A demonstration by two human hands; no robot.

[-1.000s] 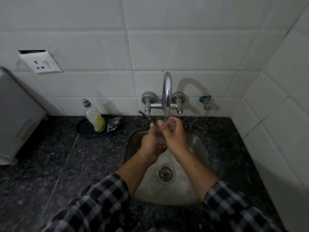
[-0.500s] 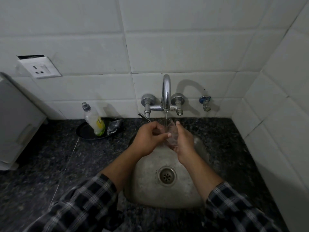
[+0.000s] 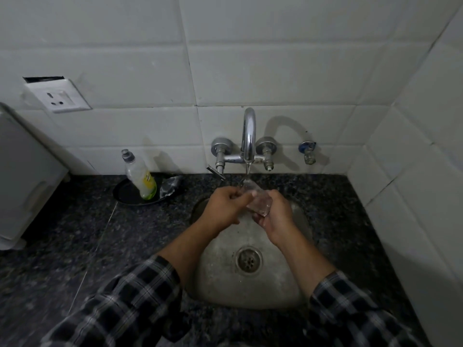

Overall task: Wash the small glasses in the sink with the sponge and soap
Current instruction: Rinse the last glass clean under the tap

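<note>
A small clear glass (image 3: 259, 200) is held tilted under the running tap (image 3: 248, 136), above the steel sink (image 3: 275, 284). My right hand (image 3: 276, 216) grips the glass from below and the right side. My left hand (image 3: 224, 205) has its fingers curled at the glass's upper rim, touching it. Water falls from the spout onto the glass. The soap bottle (image 3: 140, 175) stands on a dark dish (image 3: 127, 194) at the back left, with a crumpled scrubber (image 3: 170, 185) beside it. No other glasses show in the sink.
Dark speckled counter (image 3: 87, 234) surrounds the sink. A white appliance (image 3: 22, 176) stands at the far left. A wall socket (image 3: 59, 97) sits above it. A small side valve (image 3: 308, 152) is right of the tap. Tiled walls close in behind and on the right.
The glass has stayed under the stream while both hands shifted slightly around it; my left hand has moved from behind the glass to its left rim, and the glass has tilted more.
</note>
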